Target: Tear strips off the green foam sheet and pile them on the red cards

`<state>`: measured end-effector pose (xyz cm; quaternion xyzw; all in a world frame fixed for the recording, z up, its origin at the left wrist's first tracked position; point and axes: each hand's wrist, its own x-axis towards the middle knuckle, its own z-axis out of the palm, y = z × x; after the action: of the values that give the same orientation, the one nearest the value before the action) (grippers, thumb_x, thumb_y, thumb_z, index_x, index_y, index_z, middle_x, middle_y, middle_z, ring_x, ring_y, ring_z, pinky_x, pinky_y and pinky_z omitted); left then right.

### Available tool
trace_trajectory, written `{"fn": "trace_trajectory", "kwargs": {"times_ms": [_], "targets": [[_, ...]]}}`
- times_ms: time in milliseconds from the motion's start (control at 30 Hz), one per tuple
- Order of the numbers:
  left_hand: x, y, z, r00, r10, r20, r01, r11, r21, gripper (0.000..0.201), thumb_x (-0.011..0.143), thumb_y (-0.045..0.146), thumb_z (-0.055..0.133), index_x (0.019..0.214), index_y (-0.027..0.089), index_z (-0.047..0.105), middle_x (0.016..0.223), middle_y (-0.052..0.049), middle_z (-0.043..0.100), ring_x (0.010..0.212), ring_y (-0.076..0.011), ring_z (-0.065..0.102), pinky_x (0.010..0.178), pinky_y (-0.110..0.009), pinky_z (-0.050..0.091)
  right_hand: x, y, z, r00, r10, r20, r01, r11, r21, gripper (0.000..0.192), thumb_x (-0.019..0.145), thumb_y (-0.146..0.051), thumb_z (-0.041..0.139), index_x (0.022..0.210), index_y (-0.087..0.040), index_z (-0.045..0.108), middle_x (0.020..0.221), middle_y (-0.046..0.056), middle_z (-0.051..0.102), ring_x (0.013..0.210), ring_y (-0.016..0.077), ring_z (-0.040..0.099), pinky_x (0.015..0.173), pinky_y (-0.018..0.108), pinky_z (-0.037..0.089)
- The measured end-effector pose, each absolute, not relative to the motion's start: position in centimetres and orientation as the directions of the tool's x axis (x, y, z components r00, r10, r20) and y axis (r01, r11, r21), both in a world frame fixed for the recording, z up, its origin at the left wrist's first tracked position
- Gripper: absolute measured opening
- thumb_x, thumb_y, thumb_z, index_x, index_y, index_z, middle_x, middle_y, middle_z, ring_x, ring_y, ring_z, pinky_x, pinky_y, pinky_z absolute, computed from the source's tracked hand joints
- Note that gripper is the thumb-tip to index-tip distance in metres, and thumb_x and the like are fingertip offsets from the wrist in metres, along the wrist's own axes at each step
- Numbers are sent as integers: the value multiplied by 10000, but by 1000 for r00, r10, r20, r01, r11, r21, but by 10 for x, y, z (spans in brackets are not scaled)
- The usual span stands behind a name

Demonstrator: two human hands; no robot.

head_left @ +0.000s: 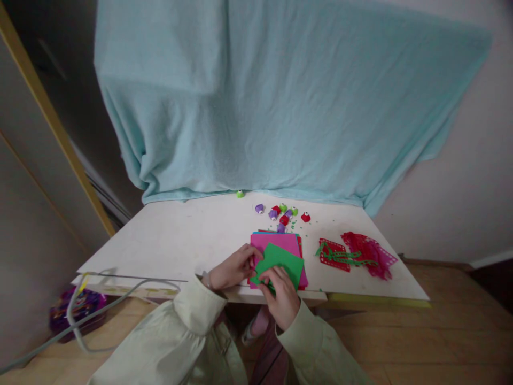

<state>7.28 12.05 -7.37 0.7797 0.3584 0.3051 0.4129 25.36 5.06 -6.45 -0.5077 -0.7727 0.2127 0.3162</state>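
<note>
At the table's near edge, a green paper sheet (280, 262) lies tilted atop a pink paper stack (276, 243). Both hands pinch it: the left hand (232, 267) at its nine o'clock corner, the right hand (282, 299) at six o'clock. Small craft punches (282, 214) sit scattered at twelve o'clock, red punched paper strips (356, 254) at three o'clock on the white table (180, 240).

The right hand (282, 299) covers the near corner of the green sheet (280, 263), and that sheet hides most of the pink paper (276, 241) and the stack below. The small punches (280, 214) are too tiny to read (shapes unclear). The person's sleeves (176, 342) run off the bottom edge. The purple bundle (76, 307) sits half behind the worktop (180, 240).
</note>
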Motion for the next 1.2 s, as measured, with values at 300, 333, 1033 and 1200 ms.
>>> {"fn": "trace_trajectory", "kwargs": {"times_ms": [300,333,1033,1200], "targets": [[69,111,-66,517,831,205,263,-382,886,207,827,169,575,1034,176,567,1006,-52,488,798,-132,478,709,-250,429,255,57,-64,-303,889,343,719,450,-529,136,894,-106,459,823,-194,534,842,43,522,866,213,450,780,353,367],[69,112,-66,517,830,210,268,-390,881,198,840,173,558,1037,178,572,1012,-55,495,810,-137,483,727,-258,430,254,57,-64,-303,890,341,720,448,-530,140,897,-106,452,824,-194,534,843,45,521,864,214,452,778,353,370],[73,114,-67,553,804,218,253,-411,876,460,633,-51,488,1025,169,586,1069,-67,497,845,-129,500,707,-235,440,246,59,-61,-392,863,319,612,503,-610,80,857,-161,583,906,-224,586,923,25,557,953,199,475,841,348,377],[74,116,-70,548,800,245,263,-443,857,411,667,-25,493,1017,165,593,1063,-75,507,898,-151,501,721,-252,441,244,60,-65,-388,862,326,628,506,-591,101,869,-125,546,892,-217,580,918,25,549,951,194,469,840,346,373]]}}
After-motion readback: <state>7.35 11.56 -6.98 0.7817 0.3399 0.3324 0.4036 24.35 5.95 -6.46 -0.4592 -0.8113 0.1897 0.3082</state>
